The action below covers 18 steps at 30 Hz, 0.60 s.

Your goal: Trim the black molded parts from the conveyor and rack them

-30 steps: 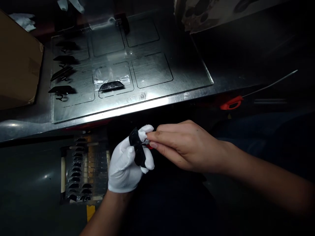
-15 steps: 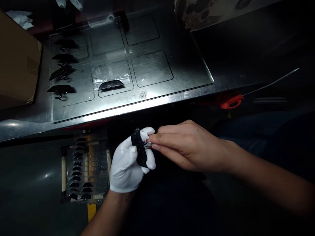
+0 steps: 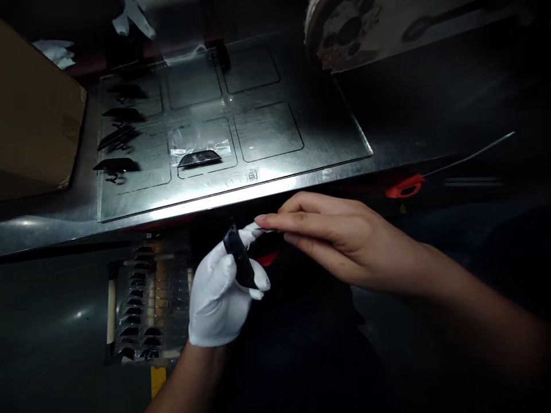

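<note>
In the head view my left hand, in a white glove, grips a slim black plastic part with sloped ends, tilted upright between thumb and fingers. Bare and closed in a pinch, my right hand meets the gloved index fingertip. A thin pale sliver shows between its fingers, too small to name. Just below the pinch is a small red shape; whether it belongs to what I hold, I cannot tell. Both hands are in front of the table edge.
On the metal table lies a clear sheet with several black parts at its left. Another black part rests on a clear bag. A cardboard box stands left, a rack of bagged parts below, a red-handled tool right.
My right fingers have shifted up to the gloved index fingertip, away from the back of the black part. The metal piece seen there before is no longer visible. The view has tilted slightly.
</note>
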Each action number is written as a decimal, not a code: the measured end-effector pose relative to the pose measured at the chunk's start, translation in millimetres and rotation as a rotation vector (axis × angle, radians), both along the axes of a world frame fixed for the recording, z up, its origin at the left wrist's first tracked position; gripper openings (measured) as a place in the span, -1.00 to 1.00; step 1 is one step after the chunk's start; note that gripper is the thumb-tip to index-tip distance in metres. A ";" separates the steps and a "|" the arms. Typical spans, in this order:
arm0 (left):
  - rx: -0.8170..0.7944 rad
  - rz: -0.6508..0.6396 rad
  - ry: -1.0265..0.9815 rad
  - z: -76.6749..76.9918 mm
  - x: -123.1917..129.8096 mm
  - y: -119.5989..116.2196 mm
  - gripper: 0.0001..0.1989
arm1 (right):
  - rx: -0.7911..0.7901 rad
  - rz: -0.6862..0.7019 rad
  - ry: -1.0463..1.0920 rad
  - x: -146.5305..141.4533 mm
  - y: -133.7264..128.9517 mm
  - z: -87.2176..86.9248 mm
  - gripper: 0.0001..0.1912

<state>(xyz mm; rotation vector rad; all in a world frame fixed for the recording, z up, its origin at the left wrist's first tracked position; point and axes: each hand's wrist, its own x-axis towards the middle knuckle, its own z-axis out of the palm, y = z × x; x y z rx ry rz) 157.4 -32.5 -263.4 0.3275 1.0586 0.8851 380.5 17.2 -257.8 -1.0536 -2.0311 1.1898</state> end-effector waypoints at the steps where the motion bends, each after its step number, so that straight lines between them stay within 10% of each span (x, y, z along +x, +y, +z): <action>1: -0.005 -0.014 0.024 1.3 -0.5 -0.4 -0.65 | 0.041 0.004 -0.033 1.2 3.6 1.1 -0.60; 18: -0.061 -0.160 0.300 13.6 -5.0 -5.1 -0.58 | 0.282 0.121 -0.340 0.0 14.7 5.1 -0.64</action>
